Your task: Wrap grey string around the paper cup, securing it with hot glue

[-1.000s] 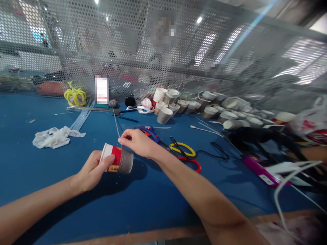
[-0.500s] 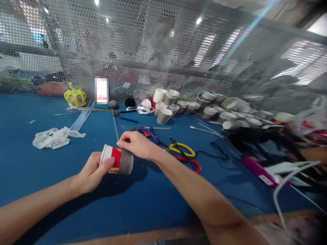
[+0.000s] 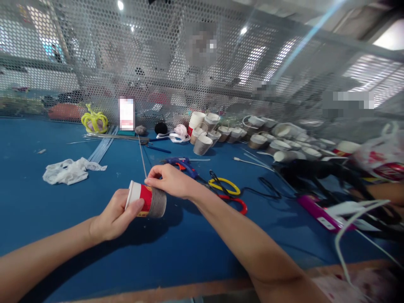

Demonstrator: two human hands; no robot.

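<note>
My left hand [image 3: 116, 214] grips a paper cup [image 3: 145, 196] that lies on its side in the air, its white rim facing left. Grey yarn is wound in close rows around the cup's base end; red and white paper shows on the rest. At the upper edge of the winding, my right hand [image 3: 167, 179] pinches the grey yarn [image 3: 142, 155] between thumb and fingertips. That strand runs up the table to a small grey yarn ball [image 3: 140, 130]. Beneath the cup a shadow falls on the blue table [image 3: 158, 261].
A blue glue gun [image 3: 181, 163] and scissors with yellow and red handles [image 3: 225, 187] lie beyond my right forearm. Several wrapped cups [image 3: 203, 145] stand at the back right. White lace [image 3: 66, 171] lies left, a phone [image 3: 126, 114] stands behind, and a purple power strip [image 3: 318, 214] sits right.
The cup looks turned slightly in my left hand, and both hands sit a touch farther right in view. My right hand still pinches the yarn at the winding.
</note>
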